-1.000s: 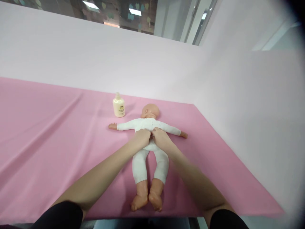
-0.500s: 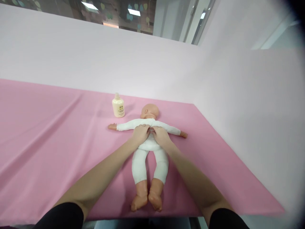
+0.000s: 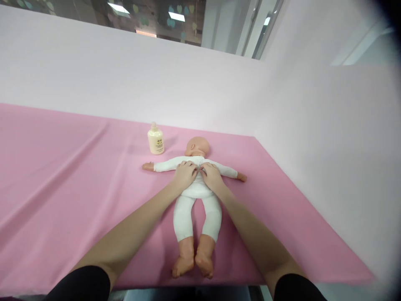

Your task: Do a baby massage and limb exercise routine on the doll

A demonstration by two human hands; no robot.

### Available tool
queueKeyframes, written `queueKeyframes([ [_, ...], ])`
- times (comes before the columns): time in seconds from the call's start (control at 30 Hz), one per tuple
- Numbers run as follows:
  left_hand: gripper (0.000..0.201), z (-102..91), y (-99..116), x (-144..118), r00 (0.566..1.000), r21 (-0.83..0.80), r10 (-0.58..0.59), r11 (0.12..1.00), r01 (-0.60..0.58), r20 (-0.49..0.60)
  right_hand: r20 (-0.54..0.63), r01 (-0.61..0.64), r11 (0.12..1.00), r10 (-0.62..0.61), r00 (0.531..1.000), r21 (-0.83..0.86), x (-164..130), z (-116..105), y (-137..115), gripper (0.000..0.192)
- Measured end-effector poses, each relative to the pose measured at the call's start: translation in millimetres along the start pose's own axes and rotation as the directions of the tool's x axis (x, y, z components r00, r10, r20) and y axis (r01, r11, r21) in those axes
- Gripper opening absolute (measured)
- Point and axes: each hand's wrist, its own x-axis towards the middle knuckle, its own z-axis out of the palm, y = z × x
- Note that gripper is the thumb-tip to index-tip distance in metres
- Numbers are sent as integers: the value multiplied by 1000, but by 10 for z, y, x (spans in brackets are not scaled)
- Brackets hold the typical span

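Observation:
A baby doll (image 3: 197, 209) in a white bodysuit lies face down on a pink cloth (image 3: 78, 188), arms spread out and bare feet toward me. My left hand (image 3: 184, 175) and my right hand (image 3: 212, 175) rest side by side on the doll's upper back, just below the neck. The fingers of both hands press flat on the white fabric and grip nothing. The doll's bald head (image 3: 197, 146) is turned to the left.
A small cream lotion bottle (image 3: 156, 139) stands upright on the cloth, to the left of the doll's head. Pale pink walls rise behind the table and along its right side. The table's near edge runs just under the doll's feet.
Both hands have slid up the doll's back, from the waist toward the shoulders. The doll and the bottle have stayed in place.

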Motion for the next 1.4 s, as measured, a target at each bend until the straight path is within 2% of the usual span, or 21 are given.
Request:
queueKeyframes([
  [0.1,23,1,-6,-2,999,-50,-35,998,34,-12,-33,-29,999,29,999,16,23,44,57,27],
  [0.27,36,2,-8,-8,999,-54,-44,998,44,-6,-30,-44,999,44,999,-19,37,88,102,41],
  [0.57,41,47,-12,-19,998,40,-61,997,61,-10,-29,-101,984,98,995,-148,-9,69,34,44],
  [0.8,39,30,-6,-41,998,53,-64,996,65,-24,5,-78,987,79,997,-143,-18,27,8,44],
  [1.0,41,-20,20,-48,997,32,-75,997,76,-21,-21,-91,986,89,996,-138,-20,39,15,47],
  [1.13,47,0,11,-45,996,29,-86,996,86,-19,-10,-72,984,71,997,-164,-23,34,12,51],
  [1.4,46,4,-5,-28,996,42,-84,996,84,-6,9,-84,982,86,996,-171,-27,-1,-11,50],
])
